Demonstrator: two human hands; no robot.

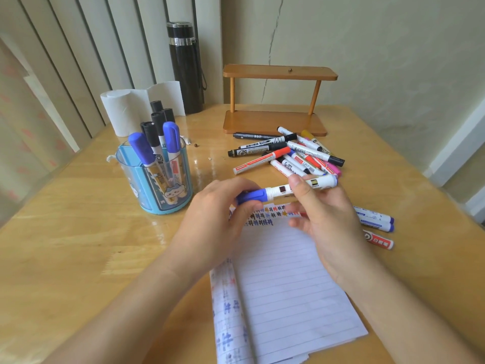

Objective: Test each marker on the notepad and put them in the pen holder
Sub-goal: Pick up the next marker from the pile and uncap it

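A pale wooden table [78,245] stands against a cream wall, and my lined notepad [288,285] lies open on it in front of me, with rows of small coloured test marks along its top edge and a turned page curled up at its left side. Just above that top edge I hold a blue-capped marker [278,191] level. My left hand [217,219] is curled round the blue cap, which sits on the barrel, and my right hand [328,222] pinches the white barrel between thumb and fingers. The pen holder [157,185], a clear blue cup, stands to the upper left of the notepad with blue- and black-capped markers upright inside it. Beyond the notepad lies a loose pile of markers [288,156] in black, red, pink and yellow. Three more markers [375,222] lie just to the right of the notepad, partly behind my right hand. Further beyond the notepad are a small wooden shelf [275,122], a black flask [185,67] and a white paper roll [126,109].
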